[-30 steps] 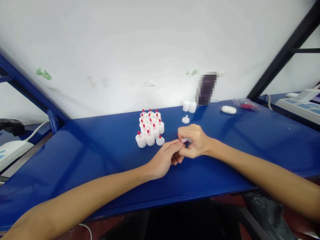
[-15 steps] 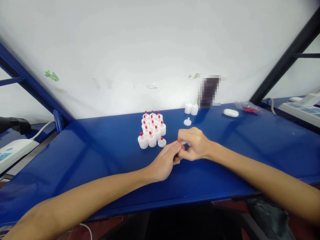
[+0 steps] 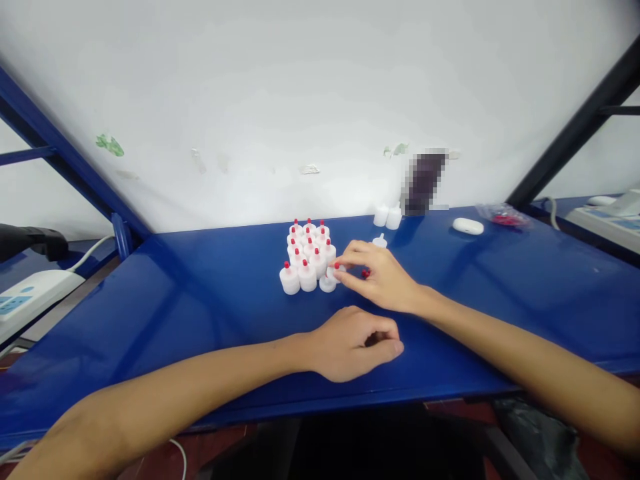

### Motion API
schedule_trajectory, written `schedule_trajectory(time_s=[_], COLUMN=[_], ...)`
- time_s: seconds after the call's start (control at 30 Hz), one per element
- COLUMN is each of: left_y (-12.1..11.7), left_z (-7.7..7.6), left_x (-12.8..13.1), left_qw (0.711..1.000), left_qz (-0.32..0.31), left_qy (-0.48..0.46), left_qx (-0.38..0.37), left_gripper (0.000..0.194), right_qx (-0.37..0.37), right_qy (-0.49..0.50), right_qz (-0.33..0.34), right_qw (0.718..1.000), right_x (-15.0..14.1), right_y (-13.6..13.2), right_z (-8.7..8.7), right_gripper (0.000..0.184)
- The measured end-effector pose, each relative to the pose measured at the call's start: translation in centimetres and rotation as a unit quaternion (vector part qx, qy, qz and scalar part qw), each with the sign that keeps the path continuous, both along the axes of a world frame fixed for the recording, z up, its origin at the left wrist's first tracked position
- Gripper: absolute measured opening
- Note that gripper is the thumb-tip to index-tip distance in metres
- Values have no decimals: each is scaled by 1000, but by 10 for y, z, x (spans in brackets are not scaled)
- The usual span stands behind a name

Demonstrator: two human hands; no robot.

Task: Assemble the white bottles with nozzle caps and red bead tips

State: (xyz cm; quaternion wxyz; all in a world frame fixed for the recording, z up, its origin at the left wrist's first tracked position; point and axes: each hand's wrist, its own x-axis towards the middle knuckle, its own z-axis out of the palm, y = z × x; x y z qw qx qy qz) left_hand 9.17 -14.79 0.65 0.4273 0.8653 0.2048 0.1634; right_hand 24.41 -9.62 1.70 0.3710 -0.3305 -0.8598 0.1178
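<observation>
My right hand (image 3: 383, 277) pinches a white nozzle lid with a red tip (image 3: 337, 272) between thumb and fingertips. It holds the lid at the right front edge of a group of white bottles with red tips (image 3: 307, 275), close beside another white lid (image 3: 327, 285) lying on the table. A few small red caps (image 3: 366, 273) show beneath the right palm. My left hand (image 3: 357, 341) rests nearer the front edge, fingers curled in against the thumb, with nothing visible in it. Behind my right hand lies a white lid without a red tip (image 3: 380, 241), partly hidden.
On the blue table (image 3: 215, 300), two white bottles (image 3: 387, 217) stand against the wall. Farther right are a white oval case (image 3: 468, 227) and a clear bag with red pieces (image 3: 505, 217). Blue posts rise at both sides; a white device (image 3: 35, 293) sits at the left.
My hands have parted. The right has carried the lid left to the bottle group, now with its red tip showing; the left has moved toward the front edge and curled.
</observation>
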Motion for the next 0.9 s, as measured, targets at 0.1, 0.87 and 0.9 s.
schedule_trajectory(time_s=[0.1,0.87,0.9], left_y=[0,3,4], left_z=[-1,2,1], left_x=[1,0,-1], left_qw=[1000,1000,999], left_qz=[-5,-4,-7], left_qy=[2,-3,-1], left_qx=[22,16,32], left_gripper=[25,25,26], right_qx=[2,-63,-59], right_qy=[-33,-71,-88], right_qz=[-10,-178,-212], right_qw=[999,980,972], right_x=[-8,36,47], right_y=[2,27,32], right_z=[-3,17,18], right_gripper=[12,30,30])
